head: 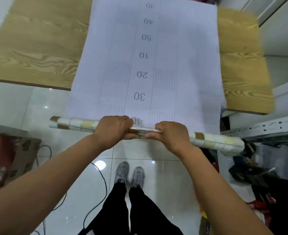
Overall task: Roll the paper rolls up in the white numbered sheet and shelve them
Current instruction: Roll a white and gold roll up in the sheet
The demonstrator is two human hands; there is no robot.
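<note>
Knuckles up, the left hand and right hand clamp curled fingers round one roll at one sheet's near edge.

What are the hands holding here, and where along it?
Both the left hand and right hand grip the paper roll near its middle, side by side.

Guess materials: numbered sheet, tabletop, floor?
White numbered sheet: thin matte paper, it seems; drapes off the table edge. Tabletop: wood-grain pattern, likely laminate, matte. Floor: glossy tile; grout lines and lamp reflections.
</note>
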